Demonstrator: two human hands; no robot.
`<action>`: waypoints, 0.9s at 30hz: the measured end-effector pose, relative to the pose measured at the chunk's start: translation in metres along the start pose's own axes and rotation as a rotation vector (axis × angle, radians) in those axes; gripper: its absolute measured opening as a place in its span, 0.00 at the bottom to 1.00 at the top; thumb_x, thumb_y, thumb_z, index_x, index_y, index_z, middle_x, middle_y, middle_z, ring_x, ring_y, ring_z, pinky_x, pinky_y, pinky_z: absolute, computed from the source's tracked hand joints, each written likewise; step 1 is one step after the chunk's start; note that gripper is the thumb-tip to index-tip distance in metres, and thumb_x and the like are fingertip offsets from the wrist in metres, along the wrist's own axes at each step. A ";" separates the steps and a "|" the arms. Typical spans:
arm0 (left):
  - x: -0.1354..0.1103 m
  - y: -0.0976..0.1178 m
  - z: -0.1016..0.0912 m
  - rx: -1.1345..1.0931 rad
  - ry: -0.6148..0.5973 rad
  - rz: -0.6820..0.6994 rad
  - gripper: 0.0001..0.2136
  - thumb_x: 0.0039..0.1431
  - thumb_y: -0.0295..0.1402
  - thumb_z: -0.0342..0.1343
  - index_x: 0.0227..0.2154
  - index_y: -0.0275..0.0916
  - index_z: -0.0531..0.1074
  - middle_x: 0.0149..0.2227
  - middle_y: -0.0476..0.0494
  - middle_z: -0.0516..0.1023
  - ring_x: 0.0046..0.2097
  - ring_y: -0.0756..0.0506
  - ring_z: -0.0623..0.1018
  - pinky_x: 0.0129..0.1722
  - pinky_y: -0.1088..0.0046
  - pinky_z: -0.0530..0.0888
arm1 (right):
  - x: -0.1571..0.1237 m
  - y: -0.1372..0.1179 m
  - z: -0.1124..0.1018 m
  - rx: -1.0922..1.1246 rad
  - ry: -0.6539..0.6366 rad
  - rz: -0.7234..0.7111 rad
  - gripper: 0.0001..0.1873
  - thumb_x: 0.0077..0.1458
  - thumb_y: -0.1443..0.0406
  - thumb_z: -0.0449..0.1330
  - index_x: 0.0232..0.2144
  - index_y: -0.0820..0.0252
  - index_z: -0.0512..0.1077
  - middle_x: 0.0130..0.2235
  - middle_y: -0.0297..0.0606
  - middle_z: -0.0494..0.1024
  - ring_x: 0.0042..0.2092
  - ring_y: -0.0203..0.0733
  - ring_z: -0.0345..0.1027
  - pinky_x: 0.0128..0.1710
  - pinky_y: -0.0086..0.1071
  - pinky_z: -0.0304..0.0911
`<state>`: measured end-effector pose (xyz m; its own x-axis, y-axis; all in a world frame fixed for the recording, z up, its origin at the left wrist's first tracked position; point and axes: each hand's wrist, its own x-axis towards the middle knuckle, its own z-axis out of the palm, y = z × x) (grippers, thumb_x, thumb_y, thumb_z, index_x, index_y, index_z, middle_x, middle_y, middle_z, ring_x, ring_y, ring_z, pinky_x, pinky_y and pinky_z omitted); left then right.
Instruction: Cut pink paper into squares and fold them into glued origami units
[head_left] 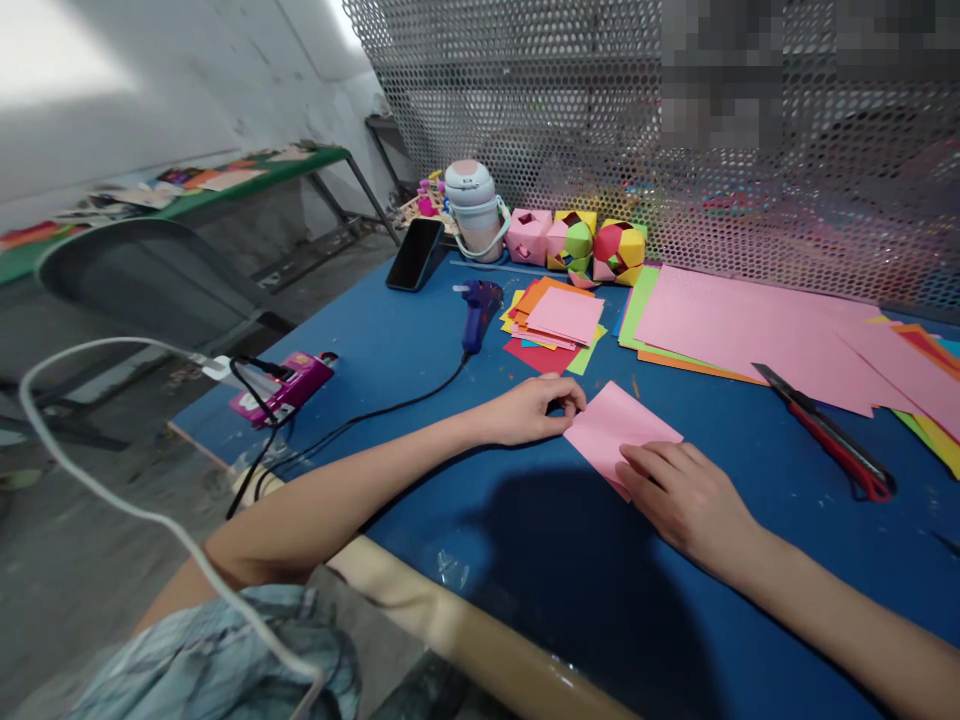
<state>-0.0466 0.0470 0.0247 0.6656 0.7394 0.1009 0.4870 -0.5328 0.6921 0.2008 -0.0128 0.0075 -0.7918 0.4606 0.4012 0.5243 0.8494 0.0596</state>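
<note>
A small pink paper sheet (pixel 615 425) lies flat on the blue table (pixel 540 560). My left hand (pixel 534 410) pinches the sheet's left corner with curled fingers. My right hand (pixel 679 490) rests flat on the sheet's near edge, fingers stretched out and pressing it down. The lower part of the sheet is hidden under my right hand.
A stack of small coloured squares (pixel 559 320) lies behind the sheet, large pink sheets (pixel 757 325) to the right. A red-and-black cutter (pixel 829 432), a blue glue gun (pixel 476 305) with cord, a phone (pixel 415 254), a bottle (pixel 474 210) and paper cubes (pixel 592 245) stand around. A pink power strip (pixel 285 387) sits at the left edge.
</note>
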 end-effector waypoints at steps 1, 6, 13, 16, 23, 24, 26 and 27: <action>0.000 0.001 0.001 0.044 0.003 0.014 0.07 0.53 0.23 0.52 0.36 0.36 0.68 0.31 0.49 0.73 0.36 0.50 0.70 0.40 0.74 0.66 | 0.001 0.000 -0.001 -0.002 0.001 0.007 0.09 0.60 0.69 0.53 0.39 0.63 0.73 0.41 0.44 0.78 0.39 0.43 0.67 0.35 0.36 0.58; -0.005 0.011 0.008 0.321 0.074 0.095 0.06 0.57 0.25 0.50 0.35 0.36 0.70 0.36 0.43 0.71 0.41 0.46 0.67 0.43 0.69 0.65 | 0.004 -0.002 -0.002 -0.002 0.027 0.032 0.10 0.61 0.68 0.52 0.36 0.62 0.74 0.40 0.41 0.79 0.38 0.43 0.67 0.34 0.35 0.58; -0.008 0.023 0.025 0.319 -0.107 0.251 0.10 0.62 0.25 0.45 0.36 0.35 0.72 0.37 0.41 0.73 0.40 0.47 0.70 0.44 0.72 0.66 | 0.005 -0.005 -0.001 0.013 0.048 0.059 0.09 0.61 0.69 0.53 0.33 0.63 0.74 0.37 0.40 0.79 0.37 0.42 0.68 0.35 0.35 0.58; -0.007 0.024 0.026 0.318 -0.118 0.229 0.10 0.62 0.26 0.46 0.34 0.35 0.73 0.37 0.42 0.74 0.39 0.47 0.70 0.43 0.73 0.66 | 0.004 -0.003 -0.004 0.043 0.033 0.060 0.10 0.61 0.69 0.52 0.35 0.62 0.73 0.38 0.40 0.79 0.38 0.42 0.68 0.35 0.35 0.59; -0.008 0.027 0.023 0.327 -0.132 0.178 0.09 0.62 0.26 0.47 0.34 0.37 0.73 0.37 0.44 0.74 0.39 0.48 0.70 0.42 0.75 0.66 | -0.001 0.005 -0.017 0.207 -0.047 0.059 0.12 0.61 0.69 0.50 0.34 0.60 0.73 0.41 0.41 0.78 0.42 0.42 0.69 0.38 0.35 0.63; -0.008 0.027 0.023 0.332 -0.134 0.178 0.09 0.61 0.26 0.48 0.34 0.37 0.74 0.37 0.44 0.74 0.39 0.48 0.70 0.42 0.75 0.66 | -0.001 0.005 -0.018 0.207 -0.050 0.050 0.12 0.61 0.69 0.50 0.34 0.60 0.74 0.42 0.41 0.78 0.42 0.42 0.69 0.38 0.35 0.63; -0.008 0.028 0.023 0.347 -0.134 0.179 0.09 0.61 0.26 0.48 0.35 0.37 0.74 0.38 0.44 0.74 0.39 0.48 0.70 0.42 0.74 0.66 | -0.001 0.005 -0.019 0.210 -0.056 0.050 0.12 0.61 0.69 0.50 0.33 0.60 0.74 0.42 0.41 0.78 0.42 0.42 0.69 0.38 0.36 0.63; -0.008 0.028 0.024 0.356 -0.136 0.180 0.09 0.61 0.26 0.47 0.35 0.37 0.74 0.38 0.44 0.74 0.39 0.48 0.70 0.42 0.74 0.66 | -0.001 0.005 -0.019 0.211 -0.056 0.057 0.13 0.61 0.69 0.50 0.33 0.60 0.74 0.42 0.41 0.78 0.42 0.42 0.69 0.39 0.35 0.63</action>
<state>-0.0251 0.0167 0.0260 0.8145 0.5737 0.0859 0.5058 -0.7749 0.3791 0.2103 -0.0137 0.0253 -0.7823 0.5177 0.3462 0.4958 0.8541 -0.1568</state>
